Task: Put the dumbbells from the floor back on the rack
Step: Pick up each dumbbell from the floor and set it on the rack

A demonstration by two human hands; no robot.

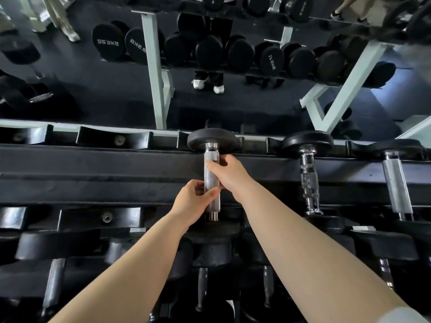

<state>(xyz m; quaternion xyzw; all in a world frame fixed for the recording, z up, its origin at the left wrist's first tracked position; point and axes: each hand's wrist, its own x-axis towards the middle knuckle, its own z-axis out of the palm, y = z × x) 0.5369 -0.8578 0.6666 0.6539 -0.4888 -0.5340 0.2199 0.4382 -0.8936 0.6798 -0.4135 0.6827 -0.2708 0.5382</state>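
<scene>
A black dumbbell with a knurled chrome handle (211, 173) lies across the top tier of the black rack (93, 173), its far head (211, 139) resting in a saddle at the back rail. My left hand (193, 201) wraps the near end of the handle. My right hand (227, 172) grips the handle just beyond it, closer to the far head. The near head is hidden under my hands and arms.
Two more dumbbells (307, 173) (396, 183) lie on the same tier to the right. Empty saddles (116, 138) sit to the left. Lower tiers hold several dumbbells (203, 283). A mirror (210, 54) behind the rack reflects it and a person's legs.
</scene>
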